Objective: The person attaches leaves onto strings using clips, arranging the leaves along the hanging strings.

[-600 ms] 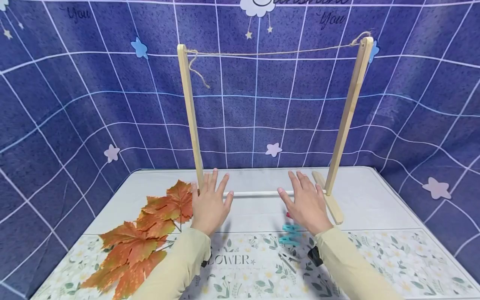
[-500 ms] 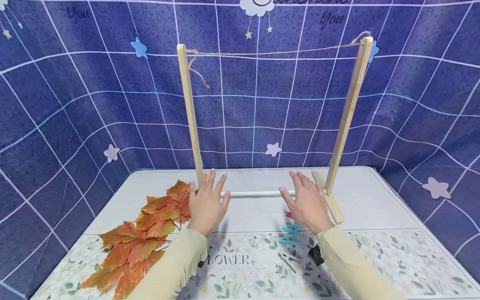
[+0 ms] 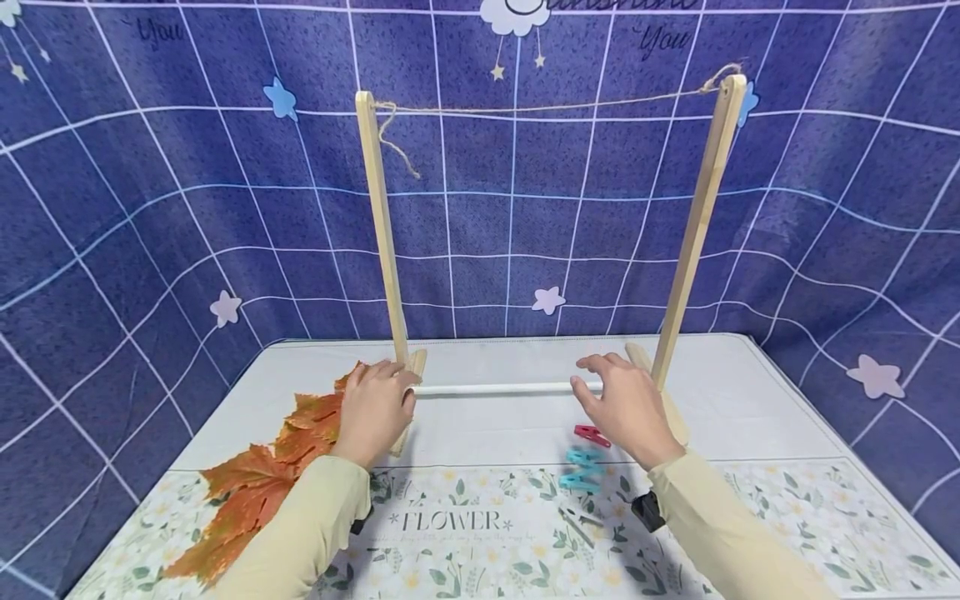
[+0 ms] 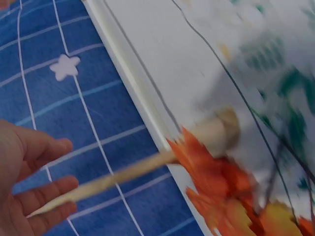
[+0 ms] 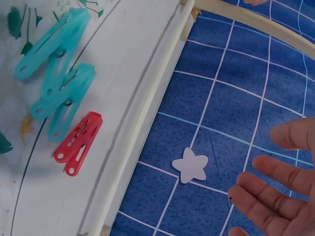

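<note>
My left hand (image 3: pixel 375 412) hovers by the left post's foot, overlapping the orange maple leaves (image 3: pixel 255 492) in the head view. Its fingers are loosely bent, with nothing in them. My right hand (image 3: pixel 628 407) hangs before the right post, empty, fingers apart and slightly bent. Just left of it lie a red clothespin (image 3: pixel 592 435) and two teal clothespins (image 3: pixel 581 482), all three plain in the right wrist view. Between the hands runs the frame's white crossbar (image 3: pixel 498 389). In the left wrist view, leaf tips (image 4: pixel 216 177) and the wooden foot show beyond the fingers.
Two upright wooden posts (image 3: pixel 696 225) carry a thin twine (image 3: pixel 517 109) across their tops, one loose end dangling at left. Small thin grey pieces (image 3: pixel 577 527) lie on the floral table cover (image 3: pixel 480 575). A blue gridded cloth (image 3: pixel 480 250) hangs behind.
My left hand has moved left and its fingers have bent, uncovering the left post's foot and covering some leaves. My right hand has shifted slightly right, showing more of the red clothespin.
</note>
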`<action>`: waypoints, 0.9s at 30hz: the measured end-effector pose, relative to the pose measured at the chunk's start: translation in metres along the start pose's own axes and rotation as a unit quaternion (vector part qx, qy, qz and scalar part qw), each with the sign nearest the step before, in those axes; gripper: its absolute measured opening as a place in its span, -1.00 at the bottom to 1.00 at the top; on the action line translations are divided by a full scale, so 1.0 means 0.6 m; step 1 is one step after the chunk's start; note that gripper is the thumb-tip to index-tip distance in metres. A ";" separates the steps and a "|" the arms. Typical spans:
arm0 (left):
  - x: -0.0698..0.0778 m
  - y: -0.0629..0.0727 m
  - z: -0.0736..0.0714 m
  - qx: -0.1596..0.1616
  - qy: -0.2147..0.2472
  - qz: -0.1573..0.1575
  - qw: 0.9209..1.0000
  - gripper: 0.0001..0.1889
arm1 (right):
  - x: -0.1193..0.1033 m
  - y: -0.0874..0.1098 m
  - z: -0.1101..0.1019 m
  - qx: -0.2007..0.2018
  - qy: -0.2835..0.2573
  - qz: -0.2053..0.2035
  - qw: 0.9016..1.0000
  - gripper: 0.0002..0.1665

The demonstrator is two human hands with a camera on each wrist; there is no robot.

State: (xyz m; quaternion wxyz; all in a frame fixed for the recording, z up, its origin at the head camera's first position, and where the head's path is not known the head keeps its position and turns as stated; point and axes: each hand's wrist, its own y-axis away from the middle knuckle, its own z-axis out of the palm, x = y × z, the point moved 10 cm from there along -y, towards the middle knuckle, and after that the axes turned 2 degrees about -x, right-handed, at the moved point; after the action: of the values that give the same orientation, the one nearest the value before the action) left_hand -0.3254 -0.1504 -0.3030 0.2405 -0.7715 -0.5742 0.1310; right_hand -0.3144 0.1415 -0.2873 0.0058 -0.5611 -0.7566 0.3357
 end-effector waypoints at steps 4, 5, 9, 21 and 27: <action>-0.025 0.009 0.002 -0.021 0.023 0.006 1.000 -0.84 | -0.002 0.007 -0.001 -0.004 -0.001 -0.012 1.000 -0.74; -0.031 0.012 0.004 -0.029 0.025 0.009 0.999 -0.83 | -0.002 0.010 -0.001 -0.007 -0.001 -0.014 1.000 -0.75; -0.053 0.024 0.014 -0.058 0.022 0.031 0.998 -0.77 | 0.003 0.018 0.000 -0.014 -0.003 -0.012 1.000 -0.78; -0.094 0.064 0.038 -0.111 0.011 0.076 0.991 -0.64 | 0.033 0.047 0.010 -0.056 -0.008 0.020 0.998 -0.79; -0.103 0.086 0.059 -0.130 -0.001 0.094 0.987 -0.63 | 0.042 0.066 0.025 -0.082 -0.014 0.031 0.996 -0.79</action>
State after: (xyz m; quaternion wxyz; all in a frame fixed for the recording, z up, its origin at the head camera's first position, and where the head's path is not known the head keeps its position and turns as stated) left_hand -0.3190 -0.2127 -0.3644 0.1239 -0.8465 -0.5119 0.0780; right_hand -0.2962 0.1614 -0.3287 -0.0618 -0.5783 -0.7636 0.2805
